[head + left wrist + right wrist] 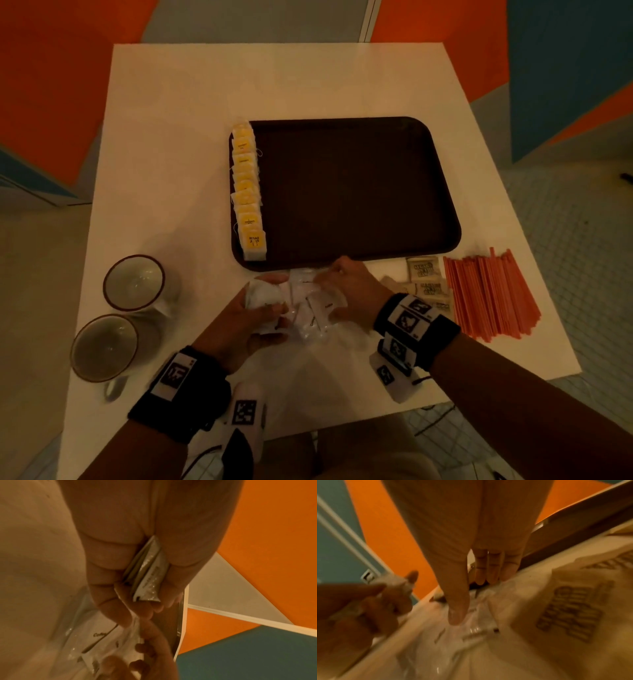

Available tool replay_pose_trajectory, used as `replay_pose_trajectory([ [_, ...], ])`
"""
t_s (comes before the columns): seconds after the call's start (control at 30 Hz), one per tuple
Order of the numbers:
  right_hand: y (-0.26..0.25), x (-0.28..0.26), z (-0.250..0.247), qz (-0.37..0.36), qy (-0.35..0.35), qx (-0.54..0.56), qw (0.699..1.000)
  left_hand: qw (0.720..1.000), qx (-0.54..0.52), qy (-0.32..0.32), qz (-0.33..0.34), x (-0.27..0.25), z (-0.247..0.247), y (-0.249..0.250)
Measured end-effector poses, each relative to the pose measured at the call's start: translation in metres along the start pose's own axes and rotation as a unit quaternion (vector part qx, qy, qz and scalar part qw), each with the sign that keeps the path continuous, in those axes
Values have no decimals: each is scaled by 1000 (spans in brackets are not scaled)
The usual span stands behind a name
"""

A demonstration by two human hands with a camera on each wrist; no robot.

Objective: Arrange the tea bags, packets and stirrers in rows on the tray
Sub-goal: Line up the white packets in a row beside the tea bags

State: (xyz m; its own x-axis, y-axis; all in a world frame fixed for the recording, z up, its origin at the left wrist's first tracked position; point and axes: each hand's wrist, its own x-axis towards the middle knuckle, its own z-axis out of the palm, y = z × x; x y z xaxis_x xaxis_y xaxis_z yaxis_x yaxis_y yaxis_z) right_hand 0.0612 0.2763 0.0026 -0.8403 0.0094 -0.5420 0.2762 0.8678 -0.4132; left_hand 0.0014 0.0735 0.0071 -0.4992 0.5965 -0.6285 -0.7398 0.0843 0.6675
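Gripping white packets — left hand beside tray.

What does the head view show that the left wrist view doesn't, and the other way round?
Head view only: the tray, a row of yellow tea bags on its left edge, two cups, orange stirrers. Left wrist view only: the stacked edges of the packets the left hand grips. Both: that hand with its packets and the right hand on the clear wrappers.
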Motion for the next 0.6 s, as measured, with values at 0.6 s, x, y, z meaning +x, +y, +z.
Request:
replay_pose_trajectory([
  [0.6, -41, -10, -32, -54, 131, 295, 945, 991, -113, -51, -41, 24, 34, 19],
])
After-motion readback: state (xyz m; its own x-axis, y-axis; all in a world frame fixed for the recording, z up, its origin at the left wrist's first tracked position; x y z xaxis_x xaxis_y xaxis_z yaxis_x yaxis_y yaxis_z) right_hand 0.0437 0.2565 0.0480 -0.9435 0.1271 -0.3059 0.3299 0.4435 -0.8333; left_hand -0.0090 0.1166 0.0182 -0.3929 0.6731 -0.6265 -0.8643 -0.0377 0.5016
